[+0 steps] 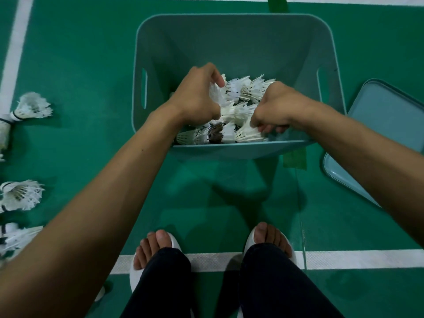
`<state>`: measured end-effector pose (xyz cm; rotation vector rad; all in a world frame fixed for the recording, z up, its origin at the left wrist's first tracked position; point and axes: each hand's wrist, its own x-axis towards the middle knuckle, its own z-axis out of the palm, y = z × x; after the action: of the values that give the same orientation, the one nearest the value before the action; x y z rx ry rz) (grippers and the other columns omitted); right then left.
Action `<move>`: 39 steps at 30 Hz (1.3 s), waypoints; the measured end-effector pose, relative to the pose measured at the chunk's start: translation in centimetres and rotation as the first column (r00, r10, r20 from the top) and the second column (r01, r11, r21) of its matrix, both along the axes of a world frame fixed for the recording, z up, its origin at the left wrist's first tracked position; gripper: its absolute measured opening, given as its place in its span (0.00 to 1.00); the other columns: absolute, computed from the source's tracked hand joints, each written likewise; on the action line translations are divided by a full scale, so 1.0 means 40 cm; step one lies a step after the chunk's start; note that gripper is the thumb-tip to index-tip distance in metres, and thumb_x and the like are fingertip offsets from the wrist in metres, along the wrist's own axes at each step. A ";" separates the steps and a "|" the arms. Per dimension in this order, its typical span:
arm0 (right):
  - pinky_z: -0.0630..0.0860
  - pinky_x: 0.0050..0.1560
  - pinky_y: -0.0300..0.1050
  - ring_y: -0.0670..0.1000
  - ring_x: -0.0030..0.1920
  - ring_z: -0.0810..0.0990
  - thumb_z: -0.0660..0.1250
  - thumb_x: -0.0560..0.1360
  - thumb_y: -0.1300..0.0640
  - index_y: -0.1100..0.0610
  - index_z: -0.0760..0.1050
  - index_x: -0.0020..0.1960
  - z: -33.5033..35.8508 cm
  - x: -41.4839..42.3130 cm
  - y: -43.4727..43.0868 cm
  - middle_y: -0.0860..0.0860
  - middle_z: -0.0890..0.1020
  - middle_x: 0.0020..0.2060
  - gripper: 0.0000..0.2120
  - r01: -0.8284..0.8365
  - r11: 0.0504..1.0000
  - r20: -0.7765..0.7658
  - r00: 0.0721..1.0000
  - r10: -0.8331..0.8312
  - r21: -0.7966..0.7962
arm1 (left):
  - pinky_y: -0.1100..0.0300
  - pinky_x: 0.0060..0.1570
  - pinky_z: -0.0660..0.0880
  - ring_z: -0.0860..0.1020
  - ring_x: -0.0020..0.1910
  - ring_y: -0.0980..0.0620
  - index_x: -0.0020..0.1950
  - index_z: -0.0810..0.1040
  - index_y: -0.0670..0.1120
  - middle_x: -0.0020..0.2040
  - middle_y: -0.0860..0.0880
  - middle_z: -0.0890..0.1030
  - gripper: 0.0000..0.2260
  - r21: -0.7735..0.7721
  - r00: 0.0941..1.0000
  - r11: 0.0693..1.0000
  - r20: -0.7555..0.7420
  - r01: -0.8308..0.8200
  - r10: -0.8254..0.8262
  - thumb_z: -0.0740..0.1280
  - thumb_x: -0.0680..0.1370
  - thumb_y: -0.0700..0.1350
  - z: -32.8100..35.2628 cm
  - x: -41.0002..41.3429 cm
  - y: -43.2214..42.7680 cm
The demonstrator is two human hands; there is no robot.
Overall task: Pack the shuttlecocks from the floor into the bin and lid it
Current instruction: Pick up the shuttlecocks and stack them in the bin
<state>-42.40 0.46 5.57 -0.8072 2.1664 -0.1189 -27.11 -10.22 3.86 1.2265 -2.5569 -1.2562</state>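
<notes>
A teal plastic bin stands on the green court floor in front of me. Several white feather shuttlecocks lie piled in its bottom. Both my hands reach inside it. My left hand grips a white shuttlecock by its feathers above the pile. My right hand has its fingers curled down onto shuttlecocks near the bin's front wall; I cannot tell whether it holds one. The teal lid lies flat on the floor to the right of the bin. More shuttlecocks lie on the floor at the far left.
Several loose shuttlecocks line the left edge of view beside a white court line. Another white line crosses under my feet, which are in white sandals. A strip of green tape sits by the bin's front right corner.
</notes>
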 end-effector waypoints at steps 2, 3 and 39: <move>0.70 0.23 0.36 0.53 0.27 0.78 0.75 0.72 0.65 0.66 0.83 0.43 -0.014 0.003 -0.009 0.58 0.86 0.33 0.04 0.059 0.998 0.086 0.994 -0.061 0.025 | 0.58 0.50 0.73 0.75 0.57 0.46 0.61 0.73 0.49 0.62 0.46 0.70 0.26 0.009 1.000 1.000 0.000 0.000 0.000 0.77 0.68 0.34 -0.002 -0.001 0.001; 0.68 0.22 0.35 0.52 0.26 0.76 0.75 0.73 0.65 0.67 0.82 0.45 -0.018 0.001 -0.012 0.59 0.86 0.35 0.05 0.073 0.996 0.120 0.990 -0.077 0.043 | 0.58 0.50 0.73 0.75 0.56 0.46 0.62 0.72 0.49 0.62 0.47 0.69 0.27 0.008 1.000 1.000 0.000 -0.001 0.001 0.76 0.68 0.34 -0.002 -0.001 0.001; 0.80 0.34 0.43 0.49 0.32 0.80 0.77 0.70 0.62 0.60 0.84 0.39 0.130 -0.020 0.009 0.56 0.84 0.33 0.03 -0.154 0.934 0.010 0.986 0.166 -0.323 | 0.51 0.44 0.82 0.84 0.46 0.45 0.73 0.68 0.48 0.59 0.45 0.78 0.39 0.494 0.973 0.859 -0.231 0.137 -0.022 0.80 0.66 0.35 0.064 -0.042 0.062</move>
<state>-43.21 0.81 10.77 -1.1543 2.0632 -0.4094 -28.79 -7.74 6.42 0.9672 -2.2068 -2.0518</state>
